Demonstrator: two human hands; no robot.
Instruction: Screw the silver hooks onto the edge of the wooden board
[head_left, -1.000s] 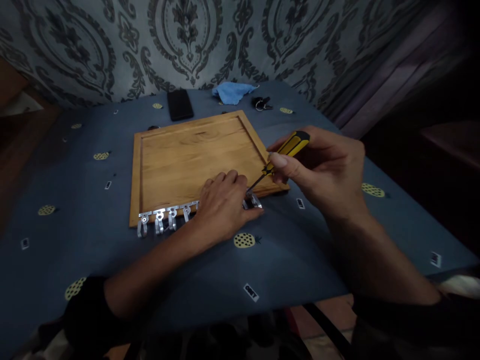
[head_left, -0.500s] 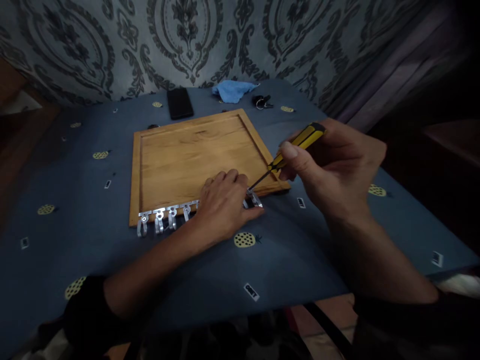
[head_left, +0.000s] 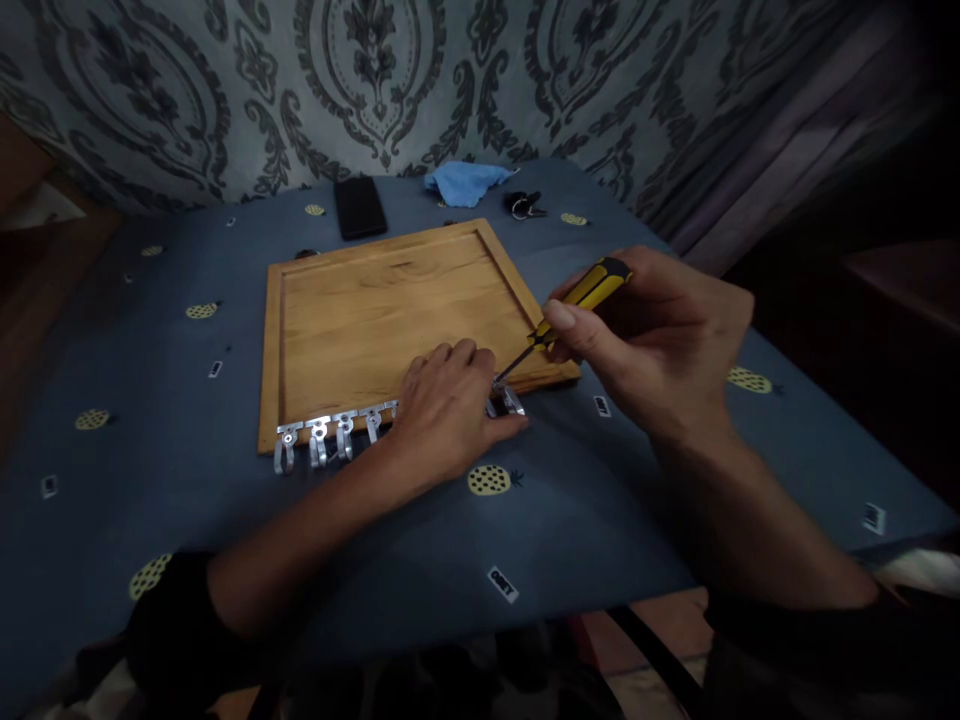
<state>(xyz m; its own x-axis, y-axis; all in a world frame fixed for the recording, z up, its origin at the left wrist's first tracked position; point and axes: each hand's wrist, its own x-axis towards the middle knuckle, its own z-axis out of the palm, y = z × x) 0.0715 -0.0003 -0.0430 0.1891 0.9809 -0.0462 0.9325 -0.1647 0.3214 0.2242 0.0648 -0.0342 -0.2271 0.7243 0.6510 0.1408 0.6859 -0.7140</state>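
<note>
A framed wooden board (head_left: 375,320) lies on the table, with a metal hook rail (head_left: 345,424) along its near edge. My left hand (head_left: 448,405) rests palm down over the rail and the board's edge, fingers stretched out and thumb apart. It hides the middle of the rail. In my right hand (head_left: 645,345) is a yellow and black screwdriver (head_left: 592,288), held between thumb and fingers and tilted. Its tip meets the rail's right end, just beside my left hand. Whether a screw sits under the tip I cannot make out.
A black phone (head_left: 360,208), a blue cloth (head_left: 466,184) and a bunch of keys (head_left: 523,206) lie beyond the board. A small dark object (head_left: 306,254) shows behind its far left corner. The blue tablecloth (head_left: 585,520) has a pineapple print.
My right hand has shifted slightly left and down, and the screwdriver's handle has tipped lower. Its tip stays at the rail. My left hand and the board have hardly moved.
</note>
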